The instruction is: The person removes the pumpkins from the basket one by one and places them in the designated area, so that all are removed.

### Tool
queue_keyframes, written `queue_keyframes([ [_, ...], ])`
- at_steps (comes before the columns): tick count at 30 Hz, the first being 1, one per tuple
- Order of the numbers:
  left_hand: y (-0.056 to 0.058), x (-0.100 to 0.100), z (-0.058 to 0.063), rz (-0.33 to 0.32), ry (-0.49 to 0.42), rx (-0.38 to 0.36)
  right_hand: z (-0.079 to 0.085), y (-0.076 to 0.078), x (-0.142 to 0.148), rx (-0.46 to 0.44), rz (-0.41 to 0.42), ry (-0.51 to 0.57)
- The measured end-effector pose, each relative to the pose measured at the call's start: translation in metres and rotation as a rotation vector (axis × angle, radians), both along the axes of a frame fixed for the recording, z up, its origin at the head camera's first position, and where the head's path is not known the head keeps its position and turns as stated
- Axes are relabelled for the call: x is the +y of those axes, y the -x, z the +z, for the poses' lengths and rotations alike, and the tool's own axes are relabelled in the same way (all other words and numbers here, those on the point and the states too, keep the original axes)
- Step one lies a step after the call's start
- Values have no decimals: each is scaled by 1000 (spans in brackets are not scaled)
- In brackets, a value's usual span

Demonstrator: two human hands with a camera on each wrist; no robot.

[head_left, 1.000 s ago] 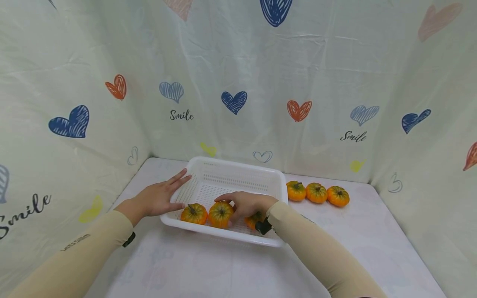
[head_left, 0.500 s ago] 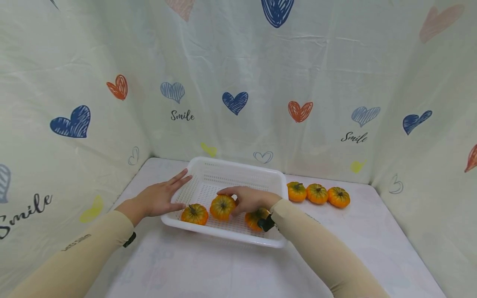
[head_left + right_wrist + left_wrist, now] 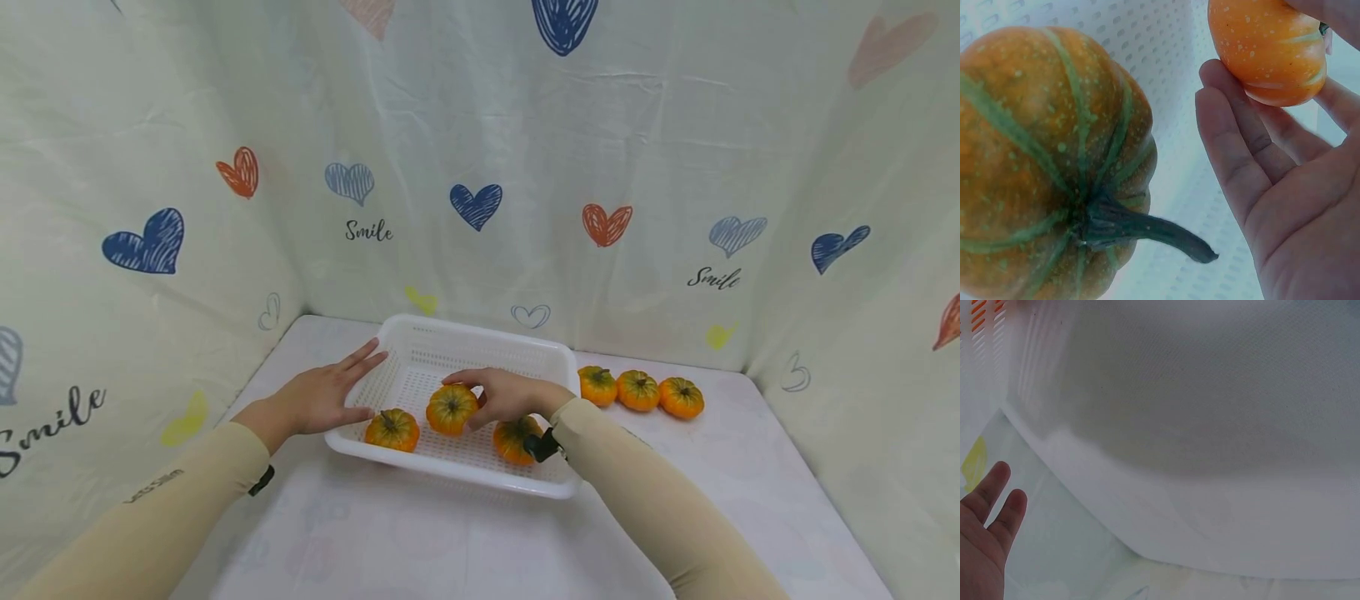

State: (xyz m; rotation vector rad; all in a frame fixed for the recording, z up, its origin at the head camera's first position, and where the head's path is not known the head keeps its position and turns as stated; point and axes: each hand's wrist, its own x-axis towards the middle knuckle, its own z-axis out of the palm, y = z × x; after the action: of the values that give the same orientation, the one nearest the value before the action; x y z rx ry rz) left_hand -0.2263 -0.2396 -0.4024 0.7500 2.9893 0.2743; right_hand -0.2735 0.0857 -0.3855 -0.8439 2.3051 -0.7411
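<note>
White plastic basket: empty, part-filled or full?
Part-filled: the basket holds a left pumpkin and a right pumpkin, the right hand grips a middle pumpkin between them, and much floor shows bare.

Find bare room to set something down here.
Bare: the table framed by the basket and both sleeves; table right of the right sleeve, nearer than the row of pumpkins; the basket's far strip behind the right hand. Crowded: the basket's nearer half, around its three pumpkins.

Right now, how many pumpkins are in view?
6: a held pumpkin in the right hand, a left pumpkin and a right pumpkin in the basket, and three pumpkins on the table right of it. Others may be hidden.
</note>
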Motion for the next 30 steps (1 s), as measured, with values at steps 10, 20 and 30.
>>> queue_keyframes([
  [10, 1, 0, 0, 2, -2, 0, 13, 4, 13, 38, -19, 106],
  [20, -1, 0, -1, 7, -5, -2, 35, 5, 48, 35, -101, 224],
  [30, 0, -1, 0, -9, -5, 12, 51, -2, 112, 101, -197, 315],
])
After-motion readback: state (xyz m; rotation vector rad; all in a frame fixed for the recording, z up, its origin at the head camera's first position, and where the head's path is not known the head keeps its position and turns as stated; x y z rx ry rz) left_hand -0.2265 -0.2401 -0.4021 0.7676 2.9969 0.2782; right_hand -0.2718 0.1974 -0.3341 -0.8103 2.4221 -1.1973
